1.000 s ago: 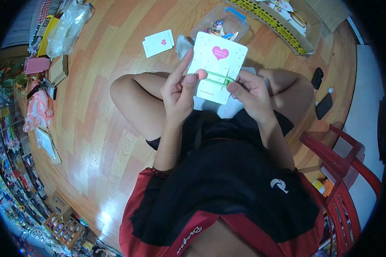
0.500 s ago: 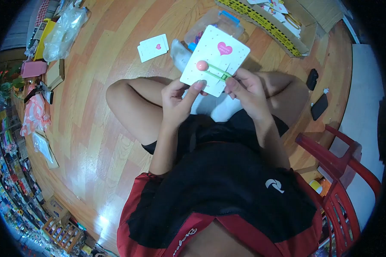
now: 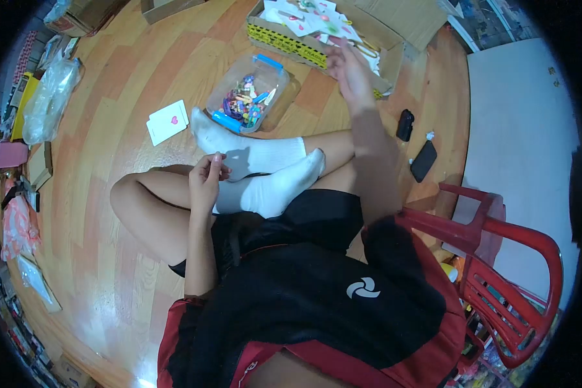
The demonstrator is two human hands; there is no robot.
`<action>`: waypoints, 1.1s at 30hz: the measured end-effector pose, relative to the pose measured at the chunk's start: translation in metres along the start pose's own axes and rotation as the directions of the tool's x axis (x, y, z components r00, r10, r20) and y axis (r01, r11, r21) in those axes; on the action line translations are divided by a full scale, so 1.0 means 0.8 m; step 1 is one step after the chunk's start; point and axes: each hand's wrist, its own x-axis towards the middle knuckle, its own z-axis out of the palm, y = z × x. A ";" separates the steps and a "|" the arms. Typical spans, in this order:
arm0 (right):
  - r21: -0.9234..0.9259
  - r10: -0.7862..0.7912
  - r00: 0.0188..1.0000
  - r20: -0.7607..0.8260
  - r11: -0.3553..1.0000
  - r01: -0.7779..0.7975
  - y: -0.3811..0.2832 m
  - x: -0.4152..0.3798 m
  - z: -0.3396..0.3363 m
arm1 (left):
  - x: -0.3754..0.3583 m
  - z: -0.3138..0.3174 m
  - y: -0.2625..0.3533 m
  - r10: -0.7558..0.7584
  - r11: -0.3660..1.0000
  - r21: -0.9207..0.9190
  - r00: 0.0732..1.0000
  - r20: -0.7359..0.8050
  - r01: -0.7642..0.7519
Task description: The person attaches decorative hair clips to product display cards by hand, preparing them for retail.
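Observation:
My right hand (image 3: 350,72) reaches over the near edge of the cardboard box (image 3: 284,45) with its fingers loosely apart and no card in them. Inside the box lie several white cards (image 3: 291,18) with hair clips on them, some close to my fingertips. My left hand (image 3: 205,180) hovers above my crossed legs, thumb and fingers curled together, with nothing visible in it. A clear plastic container (image 3: 275,68) with blue latches holds many small colourful hair clips (image 3: 244,102). To its left, a small stack of white cards (image 3: 167,123) with a pink heart rests on the floor.
A black phone (image 3: 423,161) and a small black object (image 3: 405,125) lie on the wooden floor at right. Beside me stands a red plastic chair (image 3: 478,226). Plastic bags (image 3: 53,100) and other goods line the left side.
The white card with the pink-and-green hair clip has left my lap area. My right hand has moved forward to the box, and my left hand has let go of the card. The view has shifted right.

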 end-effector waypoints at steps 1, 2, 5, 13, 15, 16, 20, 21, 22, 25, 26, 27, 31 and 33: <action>-0.038 0.081 0.996 -0.038 0.996 -0.083 0.022 0.018 -0.003 | 0.002 0.002 -0.004 -0.020 1.000 0.000 1.000 0.020 0.020; -0.071 0.155 0.985 -0.077 0.984 -0.161 0.038 0.028 -0.007 | 0.001 0.003 -0.002 -0.011 1.000 -0.004 1.000 0.026 0.011; -0.381 0.349 0.937 -0.021 0.864 -0.330 0.060 0.020 -0.012 | 0.001 -0.002 -0.007 0.020 1.000 0.014 1.000 -0.010 -0.020; -0.511 0.042 0.982 -0.181 0.849 -0.131 0.044 0.046 -0.071 | 0.020 -0.003 -0.024 -0.037 0.994 0.101 0.997 -0.065 0.044; -0.610 -0.036 0.972 -0.232 0.784 -0.116 0.037 0.067 -0.099 | 0.023 -0.002 -0.034 -0.051 0.975 0.216 0.998 -0.043 0.059; -0.698 -0.118 0.955 -0.272 0.707 -0.112 0.034 0.077 -0.112 | 0.023 -0.001 -0.030 -0.053 0.976 0.210 0.997 -0.047 0.062; -0.965 -0.261 0.954 -0.149 0.249 -0.083 0.034 0.107 -0.155 | 0.024 0.002 -0.019 -0.122 0.975 0.181 0.990 -0.068 0.132; -0.990 -0.289 0.947 -0.141 0.038 -0.136 0.035 0.109 -0.157 | 0.025 0.002 -0.018 -0.124 0.973 0.186 0.989 -0.077 0.136; -0.967 -0.316 0.941 -0.124 -0.172 -0.185 0.037 0.112 -0.158 | 0.026 0.001 -0.016 -0.132 0.973 0.180 0.987 -0.090 0.146; -0.943 -0.150 0.970 -0.191 -0.247 -0.224 0.046 0.137 -0.177 | 0.030 0.003 -0.011 -0.149 0.956 0.241 0.984 -0.101 0.169; -0.947 -0.105 0.981 -0.165 -0.260 -0.187 0.052 0.145 -0.189 | 0.032 0.003 -0.012 -0.153 0.953 0.248 0.984 -0.093 0.172; -0.947 -0.092 0.982 -0.163 -0.265 -0.182 0.060 0.157 -0.204 | 0.033 0.003 -0.013 -0.159 0.951 0.256 0.984 -0.082 0.175; -0.938 0.197 0.938 -0.284 -0.262 -0.228 0.064 0.184 -0.221 | 0.042 0.006 -0.014 -0.191 0.934 0.290 0.977 -0.092 0.210; -0.949 0.344 0.893 -0.289 -0.223 -0.221 0.066 0.184 -0.224 | 0.044 0.007 -0.016 -0.188 0.945 0.252 0.977 -0.101 0.208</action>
